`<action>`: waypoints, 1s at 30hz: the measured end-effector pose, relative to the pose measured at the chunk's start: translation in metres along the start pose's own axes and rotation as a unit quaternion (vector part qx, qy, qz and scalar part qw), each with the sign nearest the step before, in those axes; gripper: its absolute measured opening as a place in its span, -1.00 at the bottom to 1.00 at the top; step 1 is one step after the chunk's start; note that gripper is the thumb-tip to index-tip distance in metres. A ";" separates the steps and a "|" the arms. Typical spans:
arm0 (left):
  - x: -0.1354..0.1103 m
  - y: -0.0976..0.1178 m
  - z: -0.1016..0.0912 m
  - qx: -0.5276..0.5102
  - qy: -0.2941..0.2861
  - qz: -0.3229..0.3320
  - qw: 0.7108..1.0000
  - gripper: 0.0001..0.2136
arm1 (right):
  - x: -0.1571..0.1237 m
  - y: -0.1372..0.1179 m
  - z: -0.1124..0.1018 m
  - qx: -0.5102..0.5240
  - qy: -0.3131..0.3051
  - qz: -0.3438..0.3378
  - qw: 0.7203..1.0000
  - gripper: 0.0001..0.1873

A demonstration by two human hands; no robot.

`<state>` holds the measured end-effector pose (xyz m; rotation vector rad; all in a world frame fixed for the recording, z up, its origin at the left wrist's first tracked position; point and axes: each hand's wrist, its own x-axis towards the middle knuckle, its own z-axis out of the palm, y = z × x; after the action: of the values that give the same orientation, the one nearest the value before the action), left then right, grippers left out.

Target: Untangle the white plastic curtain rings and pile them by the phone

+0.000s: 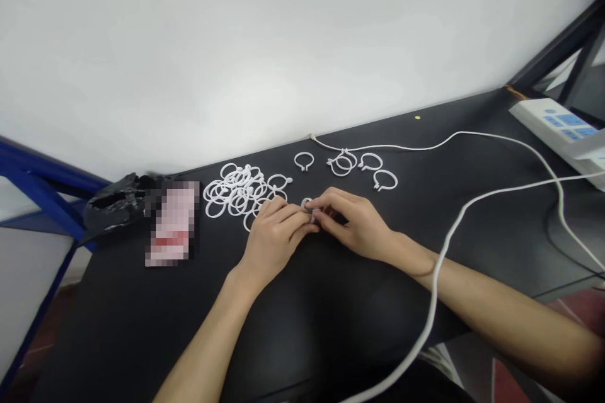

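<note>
A white plastic ring (307, 202) shows in part between my two hands, over the black table. My left hand (276, 230) has its fingers closed on the ring's left side. From the right, my right hand (352, 220) pinches it between thumb and fingers. Most of this ring is hidden by the fingers. Just beyond my left hand lies a pile of white rings (239, 189), each with small knobbed ends. Beyond my right hand, several separate rings (386, 180) lie spread out, and two of them overlap.
A pixelated pink packet (174, 223) lies left of the pile, beside a crumpled black plastic bag (118, 204). A white cable (447, 245) crosses in front of my right forearm. At the far right sits a white and blue box (558, 123). A pale wall (265, 50) borders the table (155, 327).
</note>
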<state>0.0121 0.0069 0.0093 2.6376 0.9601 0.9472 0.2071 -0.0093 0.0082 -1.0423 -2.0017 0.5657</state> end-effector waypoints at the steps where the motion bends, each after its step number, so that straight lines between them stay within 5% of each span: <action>1: 0.000 0.000 0.000 0.000 0.001 0.001 1.000 -0.86 | 0.000 0.000 0.000 0.002 -0.002 -0.006 1.000 -0.83; 8: 0.000 -0.001 0.001 0.011 0.001 0.001 1.000 -0.86 | 0.002 -0.001 -0.005 0.004 -0.013 -0.018 1.000 -0.85; 16: 0.000 -0.003 -0.003 0.083 0.040 -0.013 0.996 -0.84 | 0.002 0.009 0.002 -0.087 -0.030 0.053 0.994 -0.64; 21: -0.001 -0.015 -0.013 0.213 0.105 -0.039 0.971 -0.78 | 0.018 0.019 0.013 -0.261 -0.035 0.057 0.963 -0.61; 26: -0.003 -0.025 -0.017 0.228 0.113 -0.059 0.965 -0.79 | 0.047 0.022 0.023 -0.353 -0.065 0.121 0.925 -0.48; 30: -0.003 -0.025 -0.016 0.215 0.114 -0.076 0.967 -0.79 | 0.059 0.021 0.028 -0.380 -0.059 0.160 0.909 -0.63</action>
<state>-0.0127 0.0237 0.0114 2.7726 1.5585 1.1299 0.1738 0.0506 0.0043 -1.8632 -2.2206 -0.0280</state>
